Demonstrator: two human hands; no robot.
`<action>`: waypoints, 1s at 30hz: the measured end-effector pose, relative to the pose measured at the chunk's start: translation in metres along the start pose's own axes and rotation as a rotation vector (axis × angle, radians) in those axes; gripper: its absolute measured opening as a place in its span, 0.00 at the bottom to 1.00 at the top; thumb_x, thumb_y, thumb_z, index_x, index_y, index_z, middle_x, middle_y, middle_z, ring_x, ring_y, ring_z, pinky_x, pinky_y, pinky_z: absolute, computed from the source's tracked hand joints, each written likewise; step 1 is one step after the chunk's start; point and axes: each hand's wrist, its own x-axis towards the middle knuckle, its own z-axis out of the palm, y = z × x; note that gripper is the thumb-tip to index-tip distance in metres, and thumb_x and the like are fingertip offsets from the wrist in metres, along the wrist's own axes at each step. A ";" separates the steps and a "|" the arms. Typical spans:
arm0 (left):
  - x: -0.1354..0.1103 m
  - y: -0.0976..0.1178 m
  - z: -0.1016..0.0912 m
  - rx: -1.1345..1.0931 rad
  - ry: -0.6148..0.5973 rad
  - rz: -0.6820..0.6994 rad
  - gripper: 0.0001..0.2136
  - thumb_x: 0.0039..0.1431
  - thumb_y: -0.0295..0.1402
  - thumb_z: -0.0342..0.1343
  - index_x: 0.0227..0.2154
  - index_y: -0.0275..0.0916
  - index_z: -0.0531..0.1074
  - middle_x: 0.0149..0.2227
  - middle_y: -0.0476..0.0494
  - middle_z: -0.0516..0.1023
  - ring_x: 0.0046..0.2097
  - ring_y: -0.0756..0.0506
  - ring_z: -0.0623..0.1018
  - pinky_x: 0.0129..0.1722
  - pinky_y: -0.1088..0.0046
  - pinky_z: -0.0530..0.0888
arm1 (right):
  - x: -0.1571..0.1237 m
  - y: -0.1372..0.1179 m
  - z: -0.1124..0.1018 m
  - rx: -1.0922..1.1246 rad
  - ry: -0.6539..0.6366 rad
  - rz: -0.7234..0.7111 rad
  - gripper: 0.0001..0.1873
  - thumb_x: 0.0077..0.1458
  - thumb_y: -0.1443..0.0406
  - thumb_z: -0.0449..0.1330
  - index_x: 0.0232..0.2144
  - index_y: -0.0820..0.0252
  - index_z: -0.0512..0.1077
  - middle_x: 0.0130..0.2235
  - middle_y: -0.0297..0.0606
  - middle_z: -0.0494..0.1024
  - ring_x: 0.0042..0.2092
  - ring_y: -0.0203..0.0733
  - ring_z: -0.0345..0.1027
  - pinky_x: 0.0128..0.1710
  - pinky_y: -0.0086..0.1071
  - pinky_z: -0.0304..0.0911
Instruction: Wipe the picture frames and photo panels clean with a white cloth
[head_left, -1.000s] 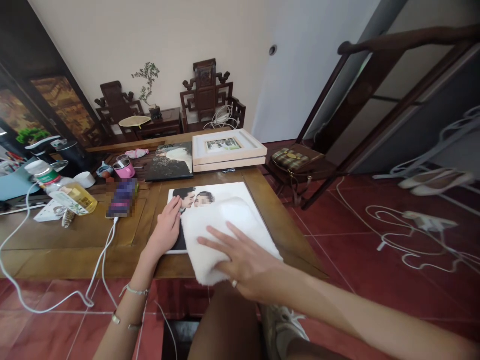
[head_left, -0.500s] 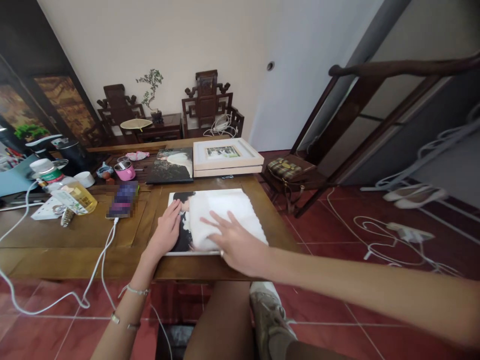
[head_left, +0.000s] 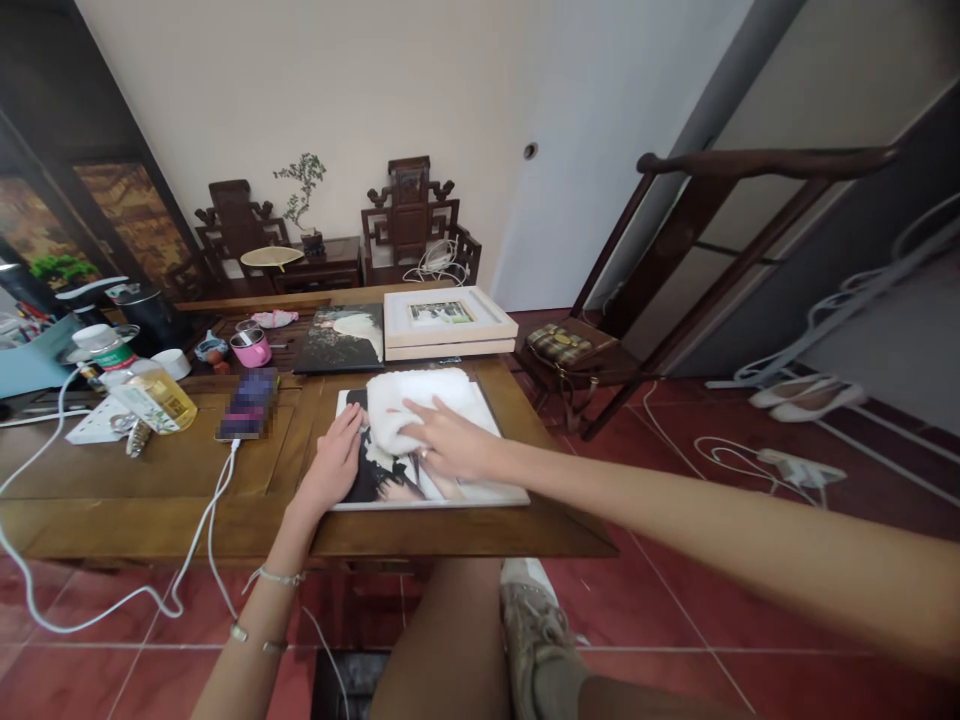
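Observation:
A photo panel (head_left: 480, 492) with a white edge lies flat on the wooden table, showing dark and white areas. My left hand (head_left: 341, 455) rests on its left side, fingers stretched out and pressed flat. On the panel's upper part sits a folded white towel (head_left: 386, 400), fluffy and slightly bunched. My right hand (head_left: 450, 440) lies over the towel with fingers extended and apart, pressing from above; whether any finger curls under the cloth is hidden. The towel covers part of the picture.
Behind the panel are a dark photo panel (head_left: 341, 338) and stacked light-wood frames (head_left: 450, 335). To the left lie a phone (head_left: 249, 405) with a white cable, a pink cup (head_left: 251, 347) and a bottle of yellow liquid (head_left: 169, 395). A wooden chair (head_left: 600, 340) stands right.
My right hand has slid the towel away from me and slightly left, uncovering the panel's lower part and right side. My left hand stays on the panel. The camera view has shifted slightly.

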 end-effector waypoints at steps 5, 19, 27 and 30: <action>0.002 -0.006 0.004 -0.018 0.059 0.040 0.21 0.65 0.32 0.38 0.59 0.36 0.60 0.64 0.36 0.58 0.66 0.42 0.56 0.63 0.54 0.55 | -0.007 -0.010 0.004 -0.055 0.023 0.058 0.26 0.48 0.76 0.50 0.51 0.66 0.69 0.62 0.54 0.58 0.65 0.57 0.43 0.59 0.59 0.44; -0.001 -0.001 0.001 -0.012 0.015 0.008 0.22 0.65 0.31 0.36 0.60 0.40 0.58 0.65 0.37 0.55 0.66 0.41 0.54 0.62 0.48 0.54 | -0.025 -0.027 0.009 -0.005 -0.007 -0.076 0.25 0.48 0.74 0.52 0.50 0.62 0.70 0.64 0.49 0.56 0.66 0.54 0.40 0.60 0.59 0.40; -0.002 -0.002 0.002 -0.040 0.033 0.003 0.22 0.65 0.32 0.36 0.61 0.42 0.56 0.65 0.37 0.54 0.66 0.41 0.54 0.62 0.48 0.53 | 0.020 -0.006 0.002 -0.073 0.067 0.079 0.23 0.50 0.73 0.51 0.50 0.67 0.69 0.60 0.56 0.63 0.64 0.58 0.47 0.57 0.58 0.47; -0.002 -0.001 0.002 -0.043 0.035 -0.006 0.22 0.66 0.33 0.37 0.61 0.41 0.56 0.65 0.36 0.54 0.66 0.40 0.54 0.61 0.47 0.54 | -0.007 -0.044 0.015 -0.064 0.034 0.054 0.24 0.49 0.73 0.52 0.50 0.64 0.70 0.63 0.52 0.57 0.65 0.62 0.41 0.58 0.63 0.41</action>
